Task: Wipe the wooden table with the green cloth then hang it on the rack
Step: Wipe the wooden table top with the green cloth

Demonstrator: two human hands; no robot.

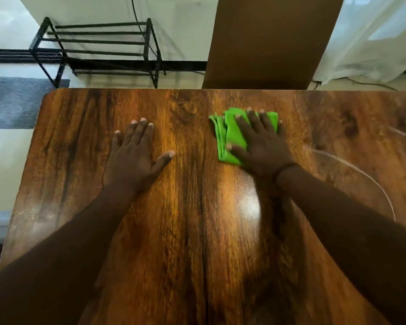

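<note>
On the wooden table (185,231), toward its far edge, the right hand (260,146) lies flat with fingers spread, pressing down the folded green cloth (230,137) rather than clasping it. Well apart to its left, the left hand (134,156) rests palm-down and empty on bare wood. Beyond the table stands a black rack (99,48) beside a brown board (272,41); no writing or label is readable anywhere.

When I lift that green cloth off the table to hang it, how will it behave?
The cloth is folded in soft layers under the right hand, so it will likely go floppy and unfold when lifted. It looks thin, so probably light. On the glossy table it should slide easily when pushed.
</note>
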